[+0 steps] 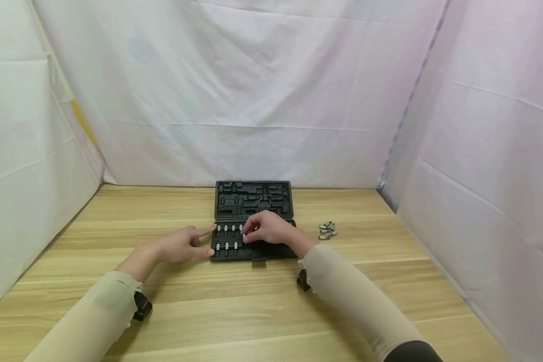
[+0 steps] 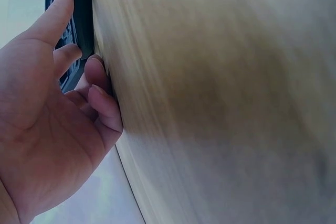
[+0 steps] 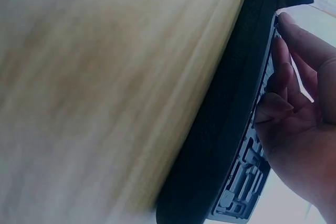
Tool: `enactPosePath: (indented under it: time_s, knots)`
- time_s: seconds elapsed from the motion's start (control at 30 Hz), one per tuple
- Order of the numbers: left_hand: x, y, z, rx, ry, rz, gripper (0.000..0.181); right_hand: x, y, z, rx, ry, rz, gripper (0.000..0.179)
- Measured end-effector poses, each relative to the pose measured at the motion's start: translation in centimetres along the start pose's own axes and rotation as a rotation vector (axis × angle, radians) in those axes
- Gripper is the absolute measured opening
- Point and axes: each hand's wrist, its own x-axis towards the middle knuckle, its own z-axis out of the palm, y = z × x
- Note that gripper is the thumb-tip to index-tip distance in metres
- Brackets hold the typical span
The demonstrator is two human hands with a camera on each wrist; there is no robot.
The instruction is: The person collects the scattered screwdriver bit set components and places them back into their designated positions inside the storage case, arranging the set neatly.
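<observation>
An open black plastic socket case (image 1: 278,252) lies on the table, its moulded lid (image 1: 254,198) tipped back behind the base. Silver bit sockets (image 1: 227,246) with dark tips stand in two rows in the left part of the base. My left hand (image 1: 181,245) rests against the case's left edge, index finger and thumb stretched out onto it, the other fingers loosely bent. Over the middle of the base, my right hand (image 1: 269,227) pinches one bit socket (image 1: 244,237) between thumb and fingertips, at the lower row's right end. That hand hides part of the upper row.
Several loose bit sockets (image 1: 328,231) lie in a small pile on the wooden table (image 1: 235,311), right of the case. A latch tab (image 1: 259,263) sticks out from the case's front. White cloth (image 1: 244,100) hangs behind the table and along both sides.
</observation>
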Motion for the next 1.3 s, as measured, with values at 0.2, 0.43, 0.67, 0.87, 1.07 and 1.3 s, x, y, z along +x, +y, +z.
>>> enactPosePath:
  time_s: [0.2, 0.43, 0.67, 0.87, 1.07, 1.3]
  knots:
    - [0.09, 0.05, -0.04, 0.005, -0.002, 0.003, 0.087, -0.18, -0.06, 0.07, -0.057, -0.030, 0.010, 0.014]
    - [-0.07, 0.16, -0.06, 0.000, 0.001, 0.007, 0.087, -0.47, 0.05, 0.27, -0.064, -0.048, -0.020, 0.011]
    - [-0.09, 0.21, -0.09, -0.005, 0.002, 0.006, 0.088, -0.49, 0.16, 0.19, -0.066, -0.068, -0.038, 0.010]
    - [0.13, 0.02, 0.03, 0.001, 0.003, 0.005, 0.088, -0.47, 0.43, 0.13, -0.037, -0.074, -0.036, 0.019]
    - [0.19, 0.08, 0.12, 0.001, -0.005, -0.007, 0.088, -0.50, 0.34, 0.18, -0.030, -0.082, -0.034, 0.030]
    - [-0.02, 0.17, -0.01, 0.005, -0.006, 0.000, 0.087, -0.04, -0.18, 0.20, -0.025, -0.101, 0.011, 0.030]
